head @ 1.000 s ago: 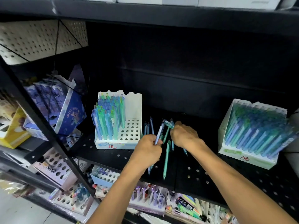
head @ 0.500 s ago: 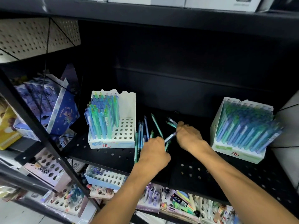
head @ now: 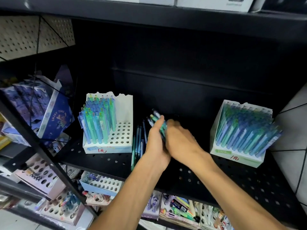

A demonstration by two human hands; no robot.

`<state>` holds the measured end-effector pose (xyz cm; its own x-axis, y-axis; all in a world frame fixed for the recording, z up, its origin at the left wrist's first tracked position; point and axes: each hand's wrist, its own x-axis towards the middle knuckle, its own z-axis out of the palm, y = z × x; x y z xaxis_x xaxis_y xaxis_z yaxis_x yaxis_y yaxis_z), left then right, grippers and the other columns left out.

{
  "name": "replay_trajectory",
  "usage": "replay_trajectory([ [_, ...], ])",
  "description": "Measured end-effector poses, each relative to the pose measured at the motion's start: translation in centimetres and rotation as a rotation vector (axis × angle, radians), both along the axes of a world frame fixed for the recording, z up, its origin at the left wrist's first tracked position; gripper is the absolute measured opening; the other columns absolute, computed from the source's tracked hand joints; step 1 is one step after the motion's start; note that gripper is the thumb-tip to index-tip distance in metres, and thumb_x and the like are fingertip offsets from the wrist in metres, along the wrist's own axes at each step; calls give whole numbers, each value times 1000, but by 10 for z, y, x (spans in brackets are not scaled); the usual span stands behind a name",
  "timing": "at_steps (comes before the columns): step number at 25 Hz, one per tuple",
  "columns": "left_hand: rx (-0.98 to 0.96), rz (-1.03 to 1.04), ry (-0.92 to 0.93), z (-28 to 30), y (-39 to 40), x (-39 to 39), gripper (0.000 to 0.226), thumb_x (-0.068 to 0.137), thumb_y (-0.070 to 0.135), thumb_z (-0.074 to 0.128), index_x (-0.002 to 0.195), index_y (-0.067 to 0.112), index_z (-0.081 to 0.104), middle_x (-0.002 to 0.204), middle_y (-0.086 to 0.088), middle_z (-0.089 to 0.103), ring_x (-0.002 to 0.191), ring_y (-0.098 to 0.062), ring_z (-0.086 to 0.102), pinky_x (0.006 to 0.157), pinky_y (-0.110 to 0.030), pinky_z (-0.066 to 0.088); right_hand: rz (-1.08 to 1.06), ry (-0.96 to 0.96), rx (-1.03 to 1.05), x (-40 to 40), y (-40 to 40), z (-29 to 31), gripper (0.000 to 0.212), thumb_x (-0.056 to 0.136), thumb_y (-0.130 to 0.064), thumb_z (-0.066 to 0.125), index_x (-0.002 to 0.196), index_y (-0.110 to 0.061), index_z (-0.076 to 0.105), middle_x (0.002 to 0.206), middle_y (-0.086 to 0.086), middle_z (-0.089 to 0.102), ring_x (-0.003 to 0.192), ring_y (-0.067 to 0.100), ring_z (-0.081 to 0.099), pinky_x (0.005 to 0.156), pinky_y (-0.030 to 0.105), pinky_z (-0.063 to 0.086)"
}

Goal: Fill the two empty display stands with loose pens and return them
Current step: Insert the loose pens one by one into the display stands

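Two stands: full one [head: 240, 131] at right of shelf [head: 103, 161], half-filled one [head: 108, 125] at left
Left hand [head: 156, 146]: fingers curled round pen bundle [head: 158, 123]
Right hand [head: 181, 140]: blurred, touching bundle; fingers cannot tell
Loose pens [head: 137, 141]: flat on shelf, beside left stand

Only two forearms and the hands show, coming in from below the black perforated shelf [head: 103, 161]. Both arms are bare along the whole visible length: no sleeve, cuff or glove covers them. The left hand [head: 155, 146] and the right hand [head: 181, 141] carry no ring, and neither wrist has a watch, band or bracelet. The forearms are slim and smooth, the wrists narrow. The right hand's outline is blurred, so its finer details cannot be made out.
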<state>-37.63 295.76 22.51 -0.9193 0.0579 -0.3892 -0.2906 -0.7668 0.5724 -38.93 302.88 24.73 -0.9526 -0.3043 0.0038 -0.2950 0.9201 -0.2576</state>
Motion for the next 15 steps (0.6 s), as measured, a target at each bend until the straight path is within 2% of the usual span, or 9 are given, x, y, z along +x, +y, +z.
replay_trajectory([
  [2,-3,-19,-58,-4,0,3,40,102,45,43,98,12,67,82,-10,74,98,-22,67,80,-35,50,137,-20,157,7,-4,-4,41,102,-12,40,142,-6,36,129,13,42,107,31,57,80,38,48],
  [5,-24,199,-190,-21,-5,0,39,102,34,50,122,3,62,108,-21,72,102,-32,68,86,-41,54,302,-183,140,6,-1,-5,51,100,-15,37,150,-12,29,136,8,36,119,27,48,97,39,46],
  [7,-60,328,-199,-27,-8,0,33,101,28,54,118,0,60,102,-18,72,91,-28,70,78,-38,57,369,-253,144,1,4,4,43,101,-23,39,143,-13,40,128,5,44,117,23,49,99,39,45],
  [8,-63,370,-167,-27,-10,1,29,102,26,54,115,1,60,95,-15,71,84,-24,69,74,-35,57,377,-266,78,-2,7,9,33,101,-26,43,130,-13,52,117,3,52,107,21,54,95,39,47],
  [10,-120,414,-91,-20,-13,6,20,101,25,56,107,6,60,81,-7,65,72,-17,63,70,-29,53,319,-224,-234,-17,17,17,21,100,-27,50,105,-15,66,91,2,67,83,17,63,84,41,53],
  [12,-229,420,-37,-10,-19,16,18,100,30,56,101,12,57,67,0,57,61,-14,56,66,-29,49,94,-132,-502,-42,22,12,17,97,-22,53,95,-20,70,75,-2,71,72,14,66,79,40,56],
  [13,-248,409,-8,-5,-22,21,18,100,32,56,100,13,56,63,1,54,57,-13,55,65,-31,50,-3,-57,-490,-55,19,4,16,95,-21,54,93,-21,70,77,-2,72,77,17,68,79,38,56],
  [15,-242,400,62,4,-29,30,20,100,33,55,97,14,54,62,1,51,52,-12,50,60,-31,54,-69,-2,-252,-71,2,-19,15,94,-26,55,96,-20,69,96,4,74,96,27,68,81,33,53],
])
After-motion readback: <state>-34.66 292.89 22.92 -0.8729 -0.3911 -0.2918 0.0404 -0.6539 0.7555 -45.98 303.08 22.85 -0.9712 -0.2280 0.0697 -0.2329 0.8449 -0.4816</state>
